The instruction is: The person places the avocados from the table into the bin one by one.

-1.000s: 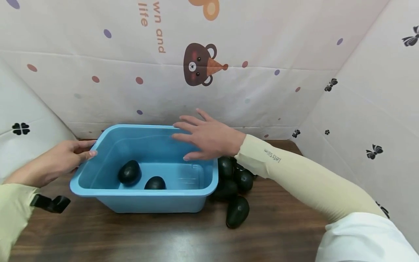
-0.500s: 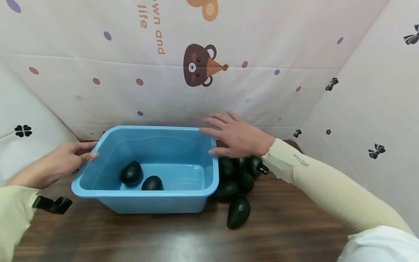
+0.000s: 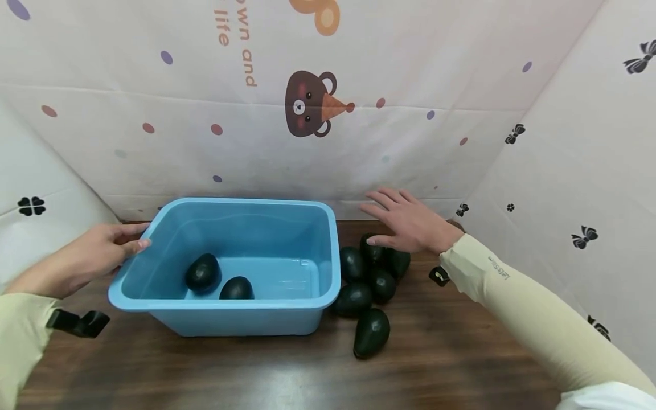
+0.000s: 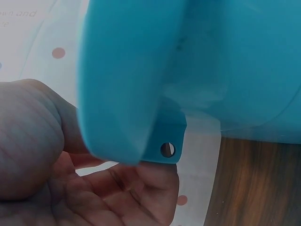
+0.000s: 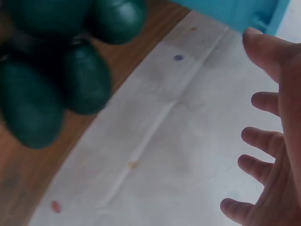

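A blue plastic tub [image 3: 241, 318] stands on the table, with two dark green avocados inside, one [image 3: 202, 273] at the left and another [image 3: 237, 288] partly hidden by the front rim. My left hand [image 3: 102, 253] grips the tub's left end, thumb on the rim and fingers beneath it, as the rim [image 4: 122, 80] in the left wrist view also shows. To the tub's right lies a pile of several avocados [image 3: 353, 265], with one avocado [image 3: 371, 333] at its front. Over the back of this pile my right hand [image 3: 412, 226] hovers, fingers spread and holding nothing.
The dark wooden table [image 3: 205, 373] runs back to a printed white cloth wall [image 3: 328, 162]. White cloth sides rise at left and right [image 3: 553, 188]. A black strap end [image 3: 79, 323] hangs from the left sleeve.
My right hand has moved right, from over the tub to over the avocado pile, with its fingers spread throughout. My left hand stays on the tub's rim.
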`<state>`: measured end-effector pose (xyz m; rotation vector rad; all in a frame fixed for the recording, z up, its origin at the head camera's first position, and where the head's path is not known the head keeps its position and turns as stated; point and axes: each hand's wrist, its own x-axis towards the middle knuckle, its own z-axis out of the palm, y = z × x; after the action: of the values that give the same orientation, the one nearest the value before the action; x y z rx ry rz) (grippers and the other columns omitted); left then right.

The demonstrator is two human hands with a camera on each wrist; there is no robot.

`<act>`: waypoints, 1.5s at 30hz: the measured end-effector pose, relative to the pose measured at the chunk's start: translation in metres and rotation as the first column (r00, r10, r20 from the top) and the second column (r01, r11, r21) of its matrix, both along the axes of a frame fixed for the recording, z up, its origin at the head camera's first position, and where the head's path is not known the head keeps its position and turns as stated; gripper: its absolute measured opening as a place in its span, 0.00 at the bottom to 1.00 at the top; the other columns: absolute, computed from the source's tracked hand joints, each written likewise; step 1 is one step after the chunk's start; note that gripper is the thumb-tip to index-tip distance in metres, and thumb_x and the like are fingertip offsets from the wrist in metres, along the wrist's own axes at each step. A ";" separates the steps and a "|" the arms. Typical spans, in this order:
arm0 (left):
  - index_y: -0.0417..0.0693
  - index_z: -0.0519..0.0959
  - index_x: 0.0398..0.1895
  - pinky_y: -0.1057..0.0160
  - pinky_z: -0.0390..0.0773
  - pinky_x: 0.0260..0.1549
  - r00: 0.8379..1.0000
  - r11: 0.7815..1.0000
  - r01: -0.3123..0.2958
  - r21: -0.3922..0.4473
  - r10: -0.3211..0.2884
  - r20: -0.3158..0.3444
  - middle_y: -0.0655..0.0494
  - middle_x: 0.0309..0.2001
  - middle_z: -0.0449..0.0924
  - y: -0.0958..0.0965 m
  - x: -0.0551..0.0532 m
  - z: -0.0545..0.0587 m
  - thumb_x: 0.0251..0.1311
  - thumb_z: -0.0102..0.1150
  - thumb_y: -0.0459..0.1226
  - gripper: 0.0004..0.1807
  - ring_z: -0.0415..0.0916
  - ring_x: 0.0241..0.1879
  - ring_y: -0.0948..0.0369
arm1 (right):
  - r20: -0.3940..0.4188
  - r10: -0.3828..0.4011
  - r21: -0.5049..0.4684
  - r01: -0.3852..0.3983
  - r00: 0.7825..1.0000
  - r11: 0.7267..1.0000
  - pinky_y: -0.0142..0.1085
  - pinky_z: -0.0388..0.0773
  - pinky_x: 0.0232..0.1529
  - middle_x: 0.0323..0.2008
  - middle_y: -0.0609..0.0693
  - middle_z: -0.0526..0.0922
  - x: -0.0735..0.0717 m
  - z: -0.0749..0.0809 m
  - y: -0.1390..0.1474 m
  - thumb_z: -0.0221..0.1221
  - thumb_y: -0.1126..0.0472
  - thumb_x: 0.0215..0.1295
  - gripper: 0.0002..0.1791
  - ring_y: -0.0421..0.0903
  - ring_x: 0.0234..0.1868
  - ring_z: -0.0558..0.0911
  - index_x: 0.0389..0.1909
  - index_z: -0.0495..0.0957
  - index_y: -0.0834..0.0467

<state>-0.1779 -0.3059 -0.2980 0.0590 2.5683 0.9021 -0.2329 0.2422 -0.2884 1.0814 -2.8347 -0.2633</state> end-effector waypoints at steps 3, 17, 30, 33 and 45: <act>0.36 0.42 0.75 0.46 0.84 0.38 1.000 1.000 -0.008 -0.001 0.008 -0.005 0.19 0.65 0.57 0.001 0.001 -0.001 0.71 0.42 0.56 0.44 0.78 0.50 0.38 | 0.028 -0.027 -0.007 0.027 0.999 1.000 0.58 0.52 0.72 0.74 0.55 0.57 -0.001 -0.013 0.014 0.54 0.31 0.61 0.43 0.58 0.74 0.55 0.72 0.60 0.48; 0.34 0.42 0.75 0.45 0.84 0.38 1.000 1.000 0.002 -0.004 -0.002 -0.009 0.19 0.65 0.56 0.000 0.001 -0.001 0.72 0.41 0.54 0.43 0.77 0.51 0.36 | 0.230 -0.115 -0.033 0.125 0.966 0.992 0.59 0.60 0.69 0.69 0.57 0.65 0.002 -0.072 0.057 0.67 0.37 0.52 0.40 0.59 0.71 0.62 0.65 0.71 0.48; 0.37 0.42 0.76 0.45 0.83 0.38 1.000 1.000 -0.006 -0.007 0.006 -0.002 0.19 0.66 0.56 0.000 0.000 -0.003 0.70 0.41 0.57 0.44 0.75 0.52 0.34 | 0.320 -0.112 0.013 0.114 0.941 0.993 0.55 0.74 0.58 0.69 0.59 0.64 0.002 -0.101 0.066 0.68 0.40 0.52 0.31 0.59 0.69 0.65 0.59 0.76 0.41; 0.36 0.42 0.75 0.45 0.83 0.39 1.000 1.000 -0.008 -0.017 0.007 -0.005 0.19 0.66 0.55 0.000 0.001 -0.003 0.70 0.41 0.57 0.45 0.74 0.53 0.33 | 0.329 -0.112 0.033 0.106 0.938 0.994 0.53 0.74 0.57 0.66 0.58 0.66 0.002 -0.108 0.068 0.67 0.39 0.53 0.30 0.58 0.66 0.67 0.58 0.77 0.42; 0.36 0.42 0.75 0.47 0.84 0.37 1.000 0.999 -0.012 -0.033 0.012 -0.013 0.18 0.65 0.55 0.000 0.001 -0.003 0.70 0.41 0.58 0.45 0.73 0.54 0.32 | 0.228 -0.083 0.061 0.071 0.970 0.996 0.51 0.76 0.53 0.58 0.54 0.74 0.002 -0.113 0.072 0.70 0.39 0.49 0.28 0.53 0.57 0.72 0.51 0.81 0.45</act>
<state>-0.1773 -0.3060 -0.3007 0.0402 2.5975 0.8659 -0.2309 0.3142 -0.4017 1.0778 -3.0962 -0.2334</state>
